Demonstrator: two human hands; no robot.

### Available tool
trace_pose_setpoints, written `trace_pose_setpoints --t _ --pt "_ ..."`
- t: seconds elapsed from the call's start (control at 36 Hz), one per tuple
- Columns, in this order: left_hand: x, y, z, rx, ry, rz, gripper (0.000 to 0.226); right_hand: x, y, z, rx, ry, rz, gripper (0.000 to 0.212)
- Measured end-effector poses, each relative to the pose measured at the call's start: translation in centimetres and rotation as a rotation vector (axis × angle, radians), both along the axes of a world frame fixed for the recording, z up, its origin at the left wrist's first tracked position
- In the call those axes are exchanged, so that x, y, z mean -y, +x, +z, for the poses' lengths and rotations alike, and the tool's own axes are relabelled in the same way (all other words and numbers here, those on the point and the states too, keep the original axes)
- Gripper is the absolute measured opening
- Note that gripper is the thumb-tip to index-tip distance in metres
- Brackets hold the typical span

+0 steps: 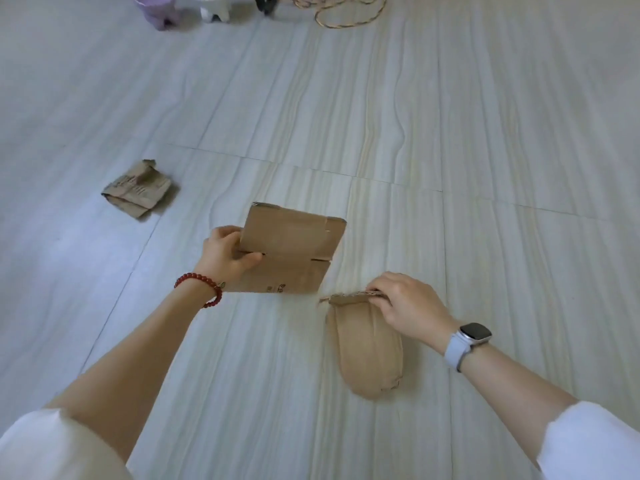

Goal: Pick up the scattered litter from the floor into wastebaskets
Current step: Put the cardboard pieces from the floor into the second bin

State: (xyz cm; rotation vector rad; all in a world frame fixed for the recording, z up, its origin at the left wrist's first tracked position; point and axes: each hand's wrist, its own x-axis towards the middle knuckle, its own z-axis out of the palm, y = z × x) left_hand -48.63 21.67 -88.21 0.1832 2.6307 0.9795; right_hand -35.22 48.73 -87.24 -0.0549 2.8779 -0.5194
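While the left hand [227, 252] is gripping the flat cardboard [291, 252], the right hand [405, 304] is pinching the rounded piece [367, 344]; I'd be lifting it by that edge.

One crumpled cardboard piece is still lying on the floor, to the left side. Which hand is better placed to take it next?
Probably left. The crumpled cardboard lies on the left hand's side, but that hand already grips a flat cardboard. The right hand holds another piece and would have to cross over.

three cardboard pieces [294, 251], two wastebaskets [156, 8], two hands [227, 252]
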Motion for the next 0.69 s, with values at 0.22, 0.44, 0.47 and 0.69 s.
trace_pose_setpoints --t 0.22,0.44,0.47,0.69 --pt "15.5 1.8 13.6 -0.429 -0.012 0.443 0.019 14.7 -6.2 7.5 -0.216 -0.162 0.102 0.024" --pt "33.0 12.0 26.7 -0.767 -0.045 0.884 0.016 36.1 -7.9 20.4 -0.468 -0.45 0.418 0.035" --pt "35.1 13.8 27.9 -0.773 -0.055 0.954 0.018 38.9 -7.4 21.8 -0.482 -0.484 0.46 0.037" --pt "47.1 28.8 32.5 -0.851 -0.268 1.254 0.043 57.6 -1.0 27.8 -0.536 -0.689 0.792 0.033"
